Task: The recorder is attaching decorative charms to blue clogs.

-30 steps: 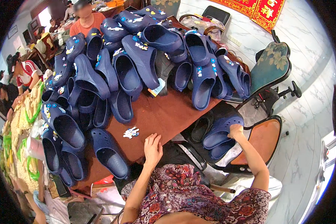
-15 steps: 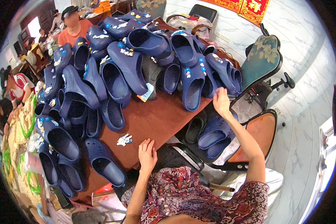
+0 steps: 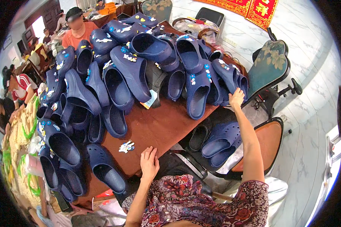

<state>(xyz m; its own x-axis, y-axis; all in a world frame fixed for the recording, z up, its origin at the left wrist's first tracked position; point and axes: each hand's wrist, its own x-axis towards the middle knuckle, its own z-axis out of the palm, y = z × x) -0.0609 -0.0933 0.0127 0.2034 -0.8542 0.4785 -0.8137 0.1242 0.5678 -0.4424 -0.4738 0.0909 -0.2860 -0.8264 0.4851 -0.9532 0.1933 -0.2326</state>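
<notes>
Clogs [image 3: 130,72], smooth and round-toed, crowd a brown tabletop [image 3: 155,126].

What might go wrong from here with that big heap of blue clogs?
Tugging the clog by the right hand might upset its neighbours, since the clogs lean on one another; one could slide off the table, as it sits near the edge.

The small loose charms lie near the left hand, so a careless sweep could scatter them.

Navy clogs [image 3: 129,72], brown table [image 3: 155,125]
</notes>
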